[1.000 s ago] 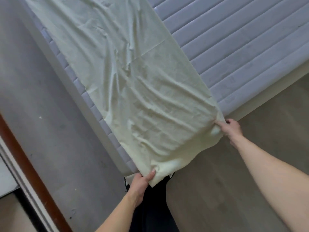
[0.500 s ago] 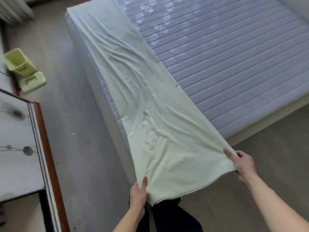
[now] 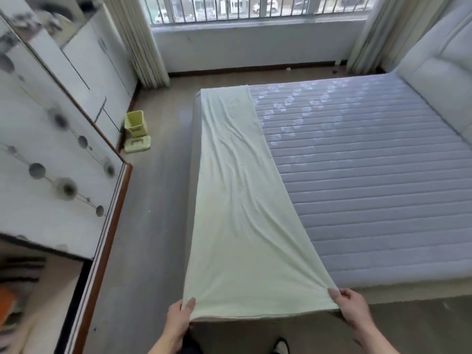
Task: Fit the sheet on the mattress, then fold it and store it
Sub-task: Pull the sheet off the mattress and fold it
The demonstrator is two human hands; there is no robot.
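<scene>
At the foot of the bed, a pale green sheet [image 3: 237, 200], folded into a long narrow strip, lies along the left side of the grey quilted mattress [image 3: 370, 175] and reaches from its far end to past its near edge. Left hand [image 3: 178, 319] pinches the strip's near left corner, thumb on top and fingers curled beneath. Right hand [image 3: 351, 306] pinches the near right corner likewise, thumb [image 3: 333, 293] lying on the cloth. Between the two hands the near hem is pulled taut and held off the mattress. On the floor [image 3: 158, 213] to the left stands a yellow-green bin [image 3: 135, 123] beside a patterned wardrobe door [image 3: 51, 162]. Beyond the bed are a barred window [image 3: 255, 7] and curtains [image 3: 138, 39].
</scene>
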